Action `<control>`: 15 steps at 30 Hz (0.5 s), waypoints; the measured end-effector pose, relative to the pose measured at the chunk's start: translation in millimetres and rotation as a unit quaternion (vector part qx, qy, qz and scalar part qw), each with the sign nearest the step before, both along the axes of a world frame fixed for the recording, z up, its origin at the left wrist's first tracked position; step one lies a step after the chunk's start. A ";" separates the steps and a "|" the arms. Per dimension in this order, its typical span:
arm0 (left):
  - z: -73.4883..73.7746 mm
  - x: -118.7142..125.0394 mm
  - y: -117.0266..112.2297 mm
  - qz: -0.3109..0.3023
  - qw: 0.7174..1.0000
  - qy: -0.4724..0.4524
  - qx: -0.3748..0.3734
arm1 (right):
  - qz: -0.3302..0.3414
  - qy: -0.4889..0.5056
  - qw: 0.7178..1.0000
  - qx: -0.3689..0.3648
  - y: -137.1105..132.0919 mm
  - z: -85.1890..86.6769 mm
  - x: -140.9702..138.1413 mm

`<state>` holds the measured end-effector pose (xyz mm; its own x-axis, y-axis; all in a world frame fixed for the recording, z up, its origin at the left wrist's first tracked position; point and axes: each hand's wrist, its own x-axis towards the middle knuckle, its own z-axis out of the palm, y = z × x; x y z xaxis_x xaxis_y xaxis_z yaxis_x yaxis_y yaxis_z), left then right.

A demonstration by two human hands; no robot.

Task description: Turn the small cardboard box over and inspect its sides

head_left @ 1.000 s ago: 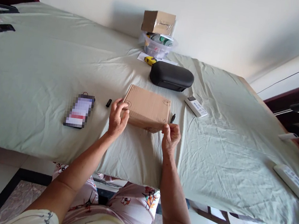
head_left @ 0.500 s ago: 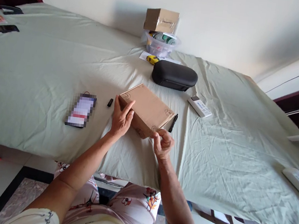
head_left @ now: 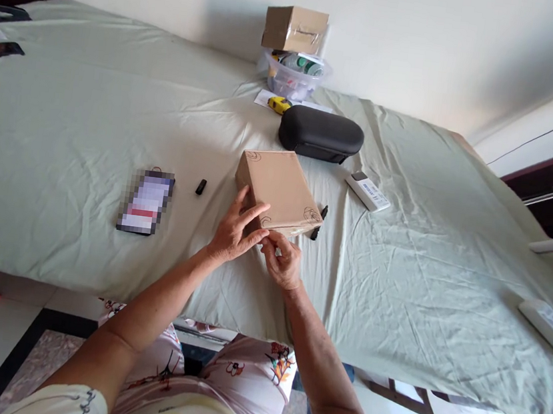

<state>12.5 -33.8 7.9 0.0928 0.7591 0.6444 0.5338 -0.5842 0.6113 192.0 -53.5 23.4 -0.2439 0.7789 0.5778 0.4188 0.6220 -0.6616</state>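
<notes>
A flat cardboard box (head_left: 279, 187) is set slantwise on the sheet-covered tabletop (head_left: 64, 127), near its front edge. The left hand (head_left: 235, 235) is spread open, with its fingers pressed flat against the box's near left corner and nothing gripped. The right hand (head_left: 282, 261) is curled, its fingertips pinched on the box's near edge; what is caught between them cannot be made out. A black pen (head_left: 319, 220) is seen just beside the box's near right corner. With so light a hold, the box could be slid on the loose sheet. The pen could then be knocked towards the edge if the box is swung.
</notes>
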 end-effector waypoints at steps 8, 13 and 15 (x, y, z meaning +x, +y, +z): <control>1.6 -2.5 1.9 0.009 1.000 0.009 -0.021 | -0.072 0.101 0.992 -0.030 5.4 -5.1 2.6; 3.8 -0.7 -0.1 0.017 1.000 0.008 -0.013 | -0.113 0.126 0.983 -0.067 11.9 -7.7 1.1; 4.3 -0.5 -0.8 0.019 1.000 0.008 -0.014 | -0.123 0.127 0.982 -0.064 13.6 -8.0 2.3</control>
<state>12.0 -34.6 12.1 0.0734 0.7799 0.6216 0.5656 -0.5459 0.6182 194.3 -39.9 15.4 0.1007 0.8663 0.4893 0.3580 0.4273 -0.8302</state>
